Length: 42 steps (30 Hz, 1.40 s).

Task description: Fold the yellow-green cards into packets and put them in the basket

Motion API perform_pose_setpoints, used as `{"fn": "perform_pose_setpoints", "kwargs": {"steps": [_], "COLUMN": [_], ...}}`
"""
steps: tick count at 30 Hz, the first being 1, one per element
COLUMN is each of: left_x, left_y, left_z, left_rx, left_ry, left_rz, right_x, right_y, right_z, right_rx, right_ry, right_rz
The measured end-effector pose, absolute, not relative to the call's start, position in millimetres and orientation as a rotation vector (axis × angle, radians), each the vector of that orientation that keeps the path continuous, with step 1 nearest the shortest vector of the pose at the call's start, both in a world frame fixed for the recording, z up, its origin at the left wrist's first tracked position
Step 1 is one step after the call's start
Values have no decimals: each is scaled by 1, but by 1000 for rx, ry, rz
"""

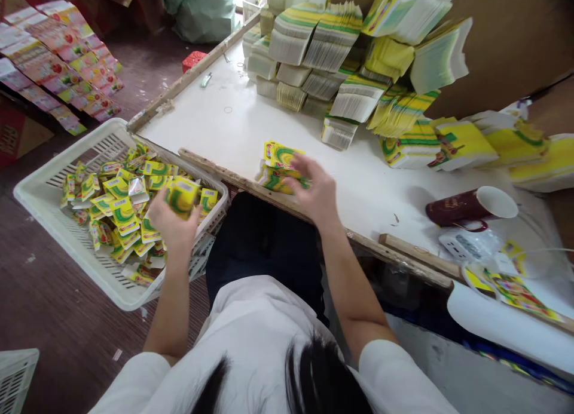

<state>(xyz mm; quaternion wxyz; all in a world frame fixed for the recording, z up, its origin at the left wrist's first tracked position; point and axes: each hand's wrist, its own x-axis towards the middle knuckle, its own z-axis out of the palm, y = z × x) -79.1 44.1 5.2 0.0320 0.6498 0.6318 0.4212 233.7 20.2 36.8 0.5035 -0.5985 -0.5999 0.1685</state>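
Observation:
Above the white plastic basket [49, 214], my left hand [173, 220] is closed around a small yellow-and-green carton [183, 194], slightly blurred. Many cartons of the same kind [123, 214] lie jumbled in the basket below it. At the near edge of the table, my right hand [316, 187] has its fingers and thumb curled round the right end of a small group of yellow-and-green cartons [278, 163]. These lie on the white tabletop, and the fingers partly cover them.
Stacks of flat yellow-and-white cartons [332, 37] rise at the table's back. A maroon mug [466, 208] lies on its side by a white power strip [466, 244] at right. Wooden strips [242, 178] edge the table [201, 124]. Pink printed packs [63, 55] stand at far left.

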Motion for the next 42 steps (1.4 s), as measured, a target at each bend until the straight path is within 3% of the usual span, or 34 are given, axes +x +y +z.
{"fn": "perform_pose_setpoints", "kwargs": {"steps": [2,6,18,31,42], "left_x": [-108,-119,-41,-23,23], "left_y": [51,49,28,23,12], "left_z": [0,-5,-5,-6,-2], "left_rx": [1891,1876,1996,1840,1321], "left_ry": [2105,2063,1429,1300,857], "left_rz": [1412,1398,1136,1047,1092], "right_x": [258,284,276,270,215], "right_y": [42,69,60,51,12], "right_z": [39,29,27,27,48], "right_rx": [-1617,-1809,-1712,-1686,-1323], "right_ry": [-1418,-1536,-1683,-1596,-1405], "right_rz": [223,228,220,136,710]}}
